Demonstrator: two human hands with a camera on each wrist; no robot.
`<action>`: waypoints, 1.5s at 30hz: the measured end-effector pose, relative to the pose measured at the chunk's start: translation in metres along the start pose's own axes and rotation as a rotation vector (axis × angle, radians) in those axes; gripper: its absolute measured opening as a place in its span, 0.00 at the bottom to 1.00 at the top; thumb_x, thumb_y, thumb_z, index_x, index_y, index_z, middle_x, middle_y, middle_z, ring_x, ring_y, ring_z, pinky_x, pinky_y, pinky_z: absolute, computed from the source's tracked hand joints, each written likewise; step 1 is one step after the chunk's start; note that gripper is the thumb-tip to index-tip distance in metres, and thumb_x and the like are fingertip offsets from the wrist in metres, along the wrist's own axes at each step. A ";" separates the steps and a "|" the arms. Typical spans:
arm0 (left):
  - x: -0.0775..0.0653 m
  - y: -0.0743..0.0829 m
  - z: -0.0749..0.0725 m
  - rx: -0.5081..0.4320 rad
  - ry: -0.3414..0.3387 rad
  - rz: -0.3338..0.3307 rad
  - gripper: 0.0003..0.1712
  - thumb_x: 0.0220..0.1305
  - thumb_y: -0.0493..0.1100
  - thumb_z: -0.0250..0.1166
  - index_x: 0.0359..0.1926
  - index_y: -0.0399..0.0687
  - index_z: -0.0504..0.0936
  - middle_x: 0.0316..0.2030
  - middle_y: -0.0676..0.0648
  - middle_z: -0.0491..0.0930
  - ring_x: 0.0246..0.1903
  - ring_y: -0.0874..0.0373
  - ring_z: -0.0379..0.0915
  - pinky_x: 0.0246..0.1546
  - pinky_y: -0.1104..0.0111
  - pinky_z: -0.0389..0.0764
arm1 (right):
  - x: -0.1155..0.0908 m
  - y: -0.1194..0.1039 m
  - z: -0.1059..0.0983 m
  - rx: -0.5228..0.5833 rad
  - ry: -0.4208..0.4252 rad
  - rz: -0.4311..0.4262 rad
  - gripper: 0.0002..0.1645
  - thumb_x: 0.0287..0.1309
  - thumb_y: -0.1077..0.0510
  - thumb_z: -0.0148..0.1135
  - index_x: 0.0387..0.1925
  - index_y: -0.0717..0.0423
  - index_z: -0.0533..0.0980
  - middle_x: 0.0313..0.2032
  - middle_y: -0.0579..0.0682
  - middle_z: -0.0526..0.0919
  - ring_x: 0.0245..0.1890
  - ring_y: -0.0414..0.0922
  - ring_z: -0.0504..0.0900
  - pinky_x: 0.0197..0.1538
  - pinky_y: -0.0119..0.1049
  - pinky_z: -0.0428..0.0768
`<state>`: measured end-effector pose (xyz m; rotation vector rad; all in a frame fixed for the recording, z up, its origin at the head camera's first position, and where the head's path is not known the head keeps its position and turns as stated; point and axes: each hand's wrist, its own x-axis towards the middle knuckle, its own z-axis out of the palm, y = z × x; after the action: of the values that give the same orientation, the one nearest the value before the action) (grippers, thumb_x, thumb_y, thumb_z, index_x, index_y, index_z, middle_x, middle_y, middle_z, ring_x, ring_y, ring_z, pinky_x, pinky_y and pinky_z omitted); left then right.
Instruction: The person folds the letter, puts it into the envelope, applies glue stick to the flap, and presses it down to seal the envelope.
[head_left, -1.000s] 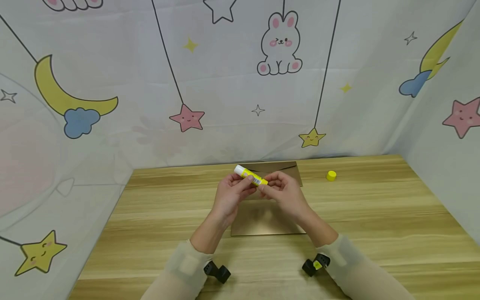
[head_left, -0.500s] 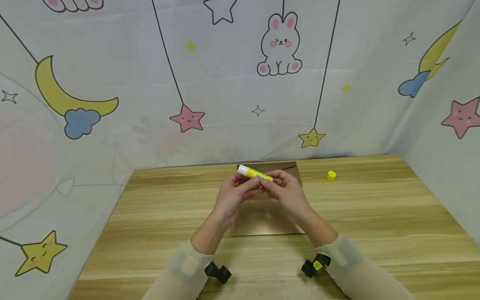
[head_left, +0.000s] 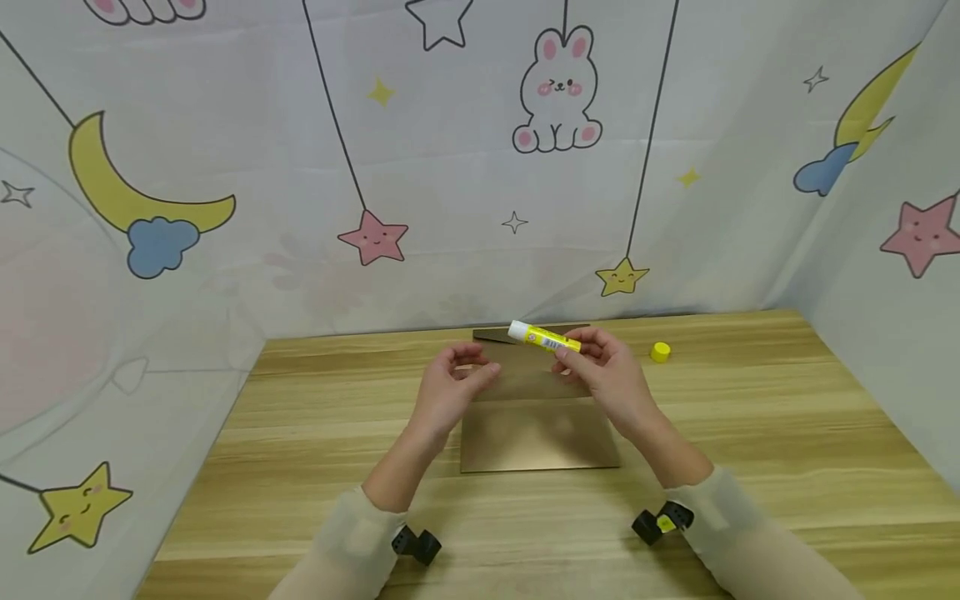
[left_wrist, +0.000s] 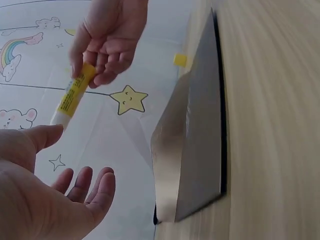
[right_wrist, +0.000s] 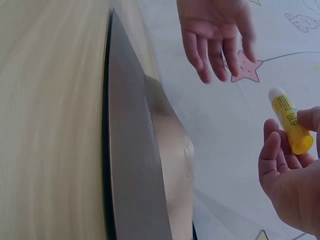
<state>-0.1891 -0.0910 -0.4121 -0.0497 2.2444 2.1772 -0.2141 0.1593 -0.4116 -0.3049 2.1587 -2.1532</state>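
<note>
My right hand [head_left: 611, 379] holds a yellow glue stick [head_left: 551, 339] by its yellow end, between thumb and fingers. The white end of the stick points up and left, above the table. To its left, my left hand [head_left: 452, 385] holds nothing, its fingers loosely bent and thumb apart. In the left wrist view the glue stick [left_wrist: 75, 95] passes behind the tip of my left thumb. Below both hands lies a bronze-brown envelope [head_left: 536, 435] with its flap raised, as the right wrist view shows along the envelope's side [right_wrist: 132, 130].
A small yellow cap [head_left: 661, 352] stands on the wooden table [head_left: 322, 433], right of the envelope. Behind the table hangs a white cloth [head_left: 450, 150] printed with stars, moons and a rabbit; it also runs along both sides.
Both hands held the glue stick before. The left hand has let go and moved left, while the right hand has carried the stick up and to the right.
</note>
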 end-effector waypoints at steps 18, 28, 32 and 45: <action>-0.005 -0.023 -0.047 1.069 -0.471 0.470 0.49 0.61 0.51 0.81 0.78 0.44 0.69 0.75 0.39 0.67 0.75 0.37 0.58 0.72 0.41 0.66 | -0.018 -0.010 -0.046 -0.282 -0.007 -0.111 0.21 0.71 0.58 0.70 0.58 0.66 0.76 0.51 0.63 0.86 0.48 0.54 0.89 0.48 0.35 0.88; -0.007 -0.030 -0.045 1.166 -0.613 0.407 0.45 0.70 0.55 0.74 0.80 0.50 0.66 0.81 0.43 0.59 0.80 0.40 0.49 0.65 0.30 0.67 | -0.025 -0.007 -0.043 -0.440 -0.050 -0.206 0.19 0.69 0.62 0.72 0.56 0.66 0.78 0.47 0.58 0.87 0.45 0.50 0.90 0.46 0.30 0.87; -0.007 -0.030 -0.044 1.223 -0.642 0.348 0.44 0.73 0.58 0.70 0.81 0.51 0.65 0.82 0.45 0.56 0.82 0.45 0.46 0.68 0.31 0.65 | -0.026 -0.005 -0.040 -0.481 -0.086 -0.238 0.20 0.67 0.64 0.72 0.58 0.63 0.80 0.46 0.56 0.88 0.43 0.50 0.90 0.43 0.33 0.88; -0.007 -0.029 -0.040 1.266 -0.671 0.306 0.41 0.74 0.59 0.68 0.80 0.53 0.67 0.82 0.46 0.58 0.81 0.48 0.49 0.70 0.33 0.62 | -0.021 0.007 -0.017 -0.745 -0.261 -0.355 0.24 0.67 0.66 0.71 0.62 0.66 0.78 0.43 0.49 0.88 0.42 0.47 0.90 0.44 0.38 0.89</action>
<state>-0.1804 -0.1320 -0.4400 0.8856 2.7079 0.3151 -0.1970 0.1802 -0.4198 -1.0075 2.7933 -1.2108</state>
